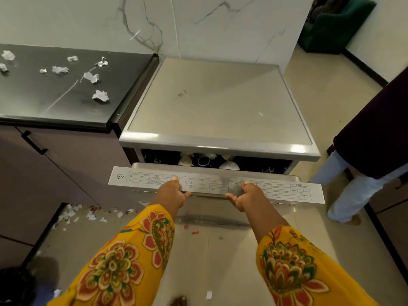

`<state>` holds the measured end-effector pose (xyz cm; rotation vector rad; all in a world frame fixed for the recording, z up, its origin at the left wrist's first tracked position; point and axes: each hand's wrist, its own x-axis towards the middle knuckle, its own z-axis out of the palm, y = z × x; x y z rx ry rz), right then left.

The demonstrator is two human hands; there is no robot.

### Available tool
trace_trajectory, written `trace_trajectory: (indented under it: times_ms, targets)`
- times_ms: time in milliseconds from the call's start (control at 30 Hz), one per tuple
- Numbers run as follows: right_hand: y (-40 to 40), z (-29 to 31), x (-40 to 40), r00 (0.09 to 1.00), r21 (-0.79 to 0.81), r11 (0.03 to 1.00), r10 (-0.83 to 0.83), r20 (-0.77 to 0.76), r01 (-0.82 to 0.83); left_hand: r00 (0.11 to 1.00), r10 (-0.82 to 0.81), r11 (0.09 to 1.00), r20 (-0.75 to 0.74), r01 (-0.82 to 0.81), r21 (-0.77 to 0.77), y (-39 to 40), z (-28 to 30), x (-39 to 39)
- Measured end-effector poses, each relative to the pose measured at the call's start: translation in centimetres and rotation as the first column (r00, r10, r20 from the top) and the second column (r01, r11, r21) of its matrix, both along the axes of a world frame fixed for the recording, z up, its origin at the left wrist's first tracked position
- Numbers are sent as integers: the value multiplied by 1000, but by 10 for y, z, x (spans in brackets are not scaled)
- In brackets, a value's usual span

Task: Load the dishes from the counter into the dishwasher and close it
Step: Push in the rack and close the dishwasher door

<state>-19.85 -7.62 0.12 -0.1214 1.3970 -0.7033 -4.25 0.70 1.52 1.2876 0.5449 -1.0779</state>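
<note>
A steel dishwasher [218,100] stands beside the dark counter [55,91]. Its door [287,191] is tilted nearly upright, leaving a narrow gap at the top. Through the gap I see white cups [229,165] and a blue mug [204,161] on the upper rack. My left hand [173,191] and my right hand [247,194] both grip the door's top edge, thumbs on the control strip and fingers curled under the handle recess.
Crumpled paper scraps [100,94] lie scattered on the counter, and more litter the floor [72,214] by the cabinet base. Another person [362,164] in light trousers stands close at the right of the dishwasher. A green chair [335,25] sits far back.
</note>
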Motion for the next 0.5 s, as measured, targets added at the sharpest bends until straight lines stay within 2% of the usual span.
trace_trajectory:
  times_ms: [167, 367, 433, 500]
  targets:
    - [-33, 6, 9, 999, -2, 1000, 25, -25, -25, 999, -12, 1000, -31, 12, 1, -34, 10, 16]
    - [-62, 5, 21, 997, -46, 998, -47, -64, 44, 999, -35, 999, -3, 35, -25, -61, 12, 29]
    - [-67, -2, 21, 990, -126, 990, 37, -138, -55, 999, -51, 998, 4, 51, -28, -67, 14, 32]
    - [-66, -12, 22, 985, -223, 962, 139, -100, -158, 996, -89, 996, 15, 89, -7, -70, 14, 35]
